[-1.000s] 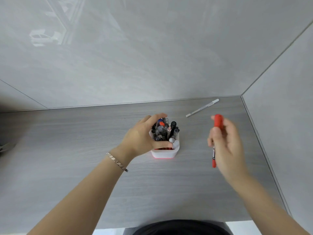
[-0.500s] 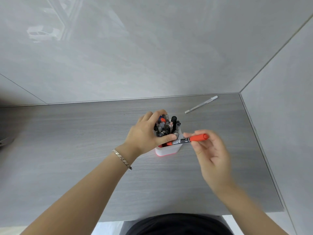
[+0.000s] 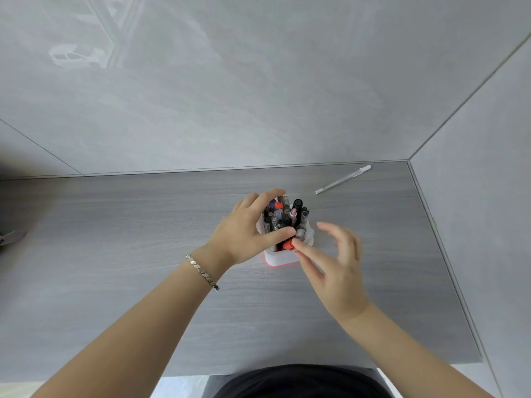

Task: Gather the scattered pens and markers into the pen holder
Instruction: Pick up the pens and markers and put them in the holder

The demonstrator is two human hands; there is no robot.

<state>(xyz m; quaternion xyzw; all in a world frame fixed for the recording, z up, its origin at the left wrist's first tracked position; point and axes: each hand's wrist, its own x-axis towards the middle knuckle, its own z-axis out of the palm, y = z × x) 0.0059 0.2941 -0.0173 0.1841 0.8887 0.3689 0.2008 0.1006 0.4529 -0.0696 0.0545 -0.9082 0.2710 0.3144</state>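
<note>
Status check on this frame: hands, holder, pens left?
Left hand steadies pen holder. Right hand fingertip on red marker, now in holder. White pen loose on desk.

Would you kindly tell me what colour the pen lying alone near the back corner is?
White; the pen shows best in the head view.

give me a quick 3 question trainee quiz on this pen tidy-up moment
1. True or false: the left hand is wrapped around the pen holder.
2. Which item lies loose on the table? A) white pen B) scissors C) ruler
3. Fill in: the right hand has a fingertip on the ___ marker standing in the holder.

Key: 1 true; 2 A, the white pen near the far right corner; 3 red.
</note>
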